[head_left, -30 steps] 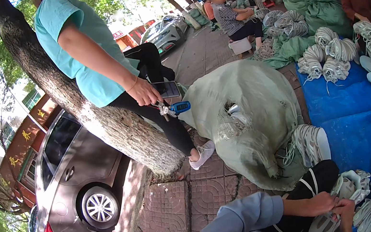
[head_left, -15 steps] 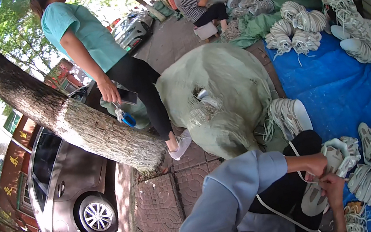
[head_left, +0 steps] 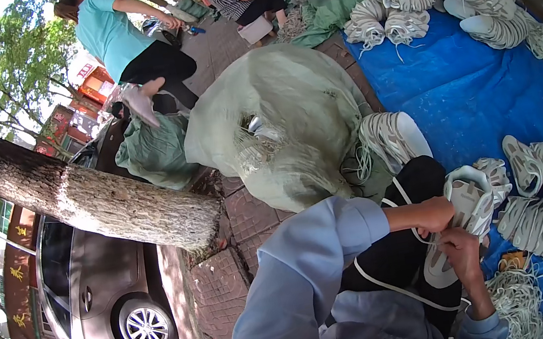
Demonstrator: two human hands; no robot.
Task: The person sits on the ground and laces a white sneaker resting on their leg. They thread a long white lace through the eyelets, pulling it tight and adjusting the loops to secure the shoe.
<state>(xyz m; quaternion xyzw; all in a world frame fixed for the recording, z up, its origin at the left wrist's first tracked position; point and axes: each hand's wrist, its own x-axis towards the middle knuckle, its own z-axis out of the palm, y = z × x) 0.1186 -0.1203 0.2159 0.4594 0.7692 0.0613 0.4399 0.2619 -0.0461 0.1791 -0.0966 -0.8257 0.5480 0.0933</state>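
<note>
A beige-and-white sneaker (head_left: 469, 198) rests by my dark-trousered knee, its toe pointing toward my lap. My left hand (head_left: 435, 216) is closed at the near side of the shoe, with a white shoelace (head_left: 391, 287) running from it over the knee and looping down across my lap. Just below, my right hand (head_left: 462, 253) is closed too, its fingertips pinching the lace close to the left fingers. Both hands nearly touch. The fingers partly hide the lace between them, and a second beige sneaker (head_left: 438, 269) shows beneath the right hand.
Bundles of nested sneaker uppers (head_left: 536, 227) lie on a blue tarp (head_left: 460, 104) to the right. Loose white laces (head_left: 518, 293) pile by my right forearm. A large pale sack (head_left: 285, 118) stands ahead, with a tree trunk (head_left: 127, 199) and parked car (head_left: 110, 294) leftward. Other people sit or walk beyond.
The view has shifted, so the scene sits further left and higher. The person in teal has walked farther away, one foot lifted. My hands stay together at the sneaker.
</note>
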